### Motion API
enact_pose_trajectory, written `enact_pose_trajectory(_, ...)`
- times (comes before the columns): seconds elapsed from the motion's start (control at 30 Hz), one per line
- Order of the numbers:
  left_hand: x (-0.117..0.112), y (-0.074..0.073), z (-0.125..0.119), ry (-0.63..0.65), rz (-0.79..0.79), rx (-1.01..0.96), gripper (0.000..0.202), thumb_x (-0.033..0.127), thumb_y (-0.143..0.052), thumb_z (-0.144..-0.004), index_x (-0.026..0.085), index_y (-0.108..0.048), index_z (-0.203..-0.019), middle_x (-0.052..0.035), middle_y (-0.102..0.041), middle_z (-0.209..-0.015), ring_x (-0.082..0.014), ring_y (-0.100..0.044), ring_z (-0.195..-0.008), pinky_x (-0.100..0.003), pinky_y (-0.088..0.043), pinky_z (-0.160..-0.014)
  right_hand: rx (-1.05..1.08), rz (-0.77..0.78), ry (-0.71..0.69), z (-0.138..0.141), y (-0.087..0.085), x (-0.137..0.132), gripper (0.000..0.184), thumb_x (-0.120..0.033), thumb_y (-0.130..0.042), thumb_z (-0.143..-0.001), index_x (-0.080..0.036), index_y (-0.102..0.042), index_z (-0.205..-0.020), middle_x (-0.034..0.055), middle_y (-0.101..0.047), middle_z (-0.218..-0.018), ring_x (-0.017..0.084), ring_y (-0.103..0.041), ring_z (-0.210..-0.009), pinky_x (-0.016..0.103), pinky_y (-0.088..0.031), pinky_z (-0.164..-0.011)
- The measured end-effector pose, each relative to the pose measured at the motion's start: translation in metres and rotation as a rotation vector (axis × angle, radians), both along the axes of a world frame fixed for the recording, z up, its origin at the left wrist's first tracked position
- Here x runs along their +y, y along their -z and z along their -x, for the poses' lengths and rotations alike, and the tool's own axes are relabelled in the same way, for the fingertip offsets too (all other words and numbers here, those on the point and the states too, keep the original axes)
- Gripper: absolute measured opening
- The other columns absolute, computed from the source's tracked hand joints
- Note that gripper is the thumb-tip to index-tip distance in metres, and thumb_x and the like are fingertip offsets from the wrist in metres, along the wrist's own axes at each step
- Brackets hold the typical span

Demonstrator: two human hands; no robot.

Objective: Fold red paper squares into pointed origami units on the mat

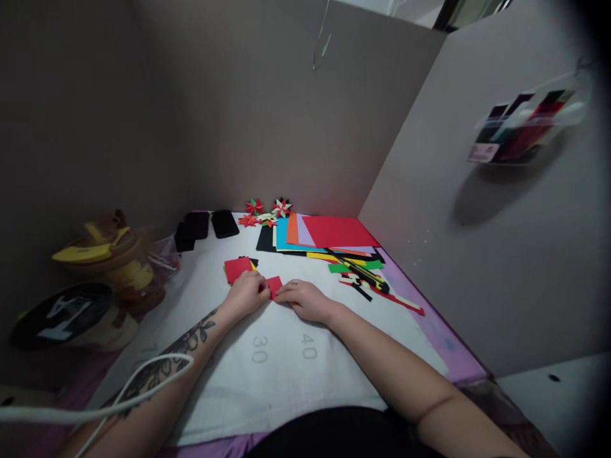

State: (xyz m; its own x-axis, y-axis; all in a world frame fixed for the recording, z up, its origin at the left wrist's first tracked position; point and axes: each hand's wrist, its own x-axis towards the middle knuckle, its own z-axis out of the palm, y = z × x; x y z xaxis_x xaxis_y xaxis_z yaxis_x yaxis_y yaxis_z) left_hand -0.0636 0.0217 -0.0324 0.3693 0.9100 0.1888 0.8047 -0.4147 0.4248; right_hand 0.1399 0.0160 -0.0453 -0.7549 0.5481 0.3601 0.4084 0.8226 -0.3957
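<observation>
A small red paper square lies between my two hands, low over the white cloth. My left hand is closed, fingers curled with the thumb and fingertips pinching the paper's left side. From the other side, my right hand grips the lower right edge with its fingertips. Just behind my left hand is a stack of paper squares, red on top, with bits of yellow, green and black showing beneath. The paper's lower left edge is partly hidden by my fingers.
Coloured paper sheets lie at the back right, with a yellow-black utility knife and paper strips nearer. Folded paper stars and a black phone-like object lie at the back. Containers stand left; a white cable crosses my left forearm.
</observation>
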Motion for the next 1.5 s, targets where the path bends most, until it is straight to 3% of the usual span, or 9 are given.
enact_pose_trajectory(0.83, -0.004, 0.0, -0.005, -0.077, -0.008, 0.036, 0.02, 0.028, -0.049, -0.076, 0.018, -0.061, -0.065, -0.007, -0.062, -0.077, -0.0206, -0.054, -0.077, -0.031, -0.04, -0.071, -0.152, -0.043, 0.042, 0.006, -0.008, -0.008, 0.031, -0.009, -0.046, -0.083, -0.022, -0.061, -0.107, 0.0049, -0.063, -0.103, 0.018, -0.05, -0.092, 0.029, -0.042, -0.081)
enact_pose_trajectory(1.13, -0.003, -0.006, 0.003, -0.092, -0.011, 0.071, 0.012, 0.025, -0.055, -0.075, 0.018, -0.061, -0.082, -0.0073, -0.058, -0.087, -0.0219, -0.052, -0.085, -0.031, -0.039, -0.074, -0.289, -0.133, 0.163, 0.019, -0.005, -0.013, 0.039, -0.016, -0.049, -0.084, -0.027, -0.054, -0.121, 0.0074, -0.055, -0.095, 0.019, -0.044, -0.083, 0.031, -0.038, -0.073)
enact_pose_trajectory(1.5, -0.004, -0.008, 0.008, -0.066, -0.006, 0.13, 0.015, 0.018, -0.049, -0.076, 0.02, -0.061, -0.085, -0.0077, -0.056, -0.088, -0.0236, -0.053, -0.085, -0.033, -0.039, -0.073, -0.108, -0.028, 0.109, 0.012, -0.003, -0.011, 0.025, -0.016, -0.051, -0.084, -0.027, -0.067, -0.1, 0.0057, -0.059, -0.102, 0.019, -0.05, -0.095, 0.032, -0.042, -0.082)
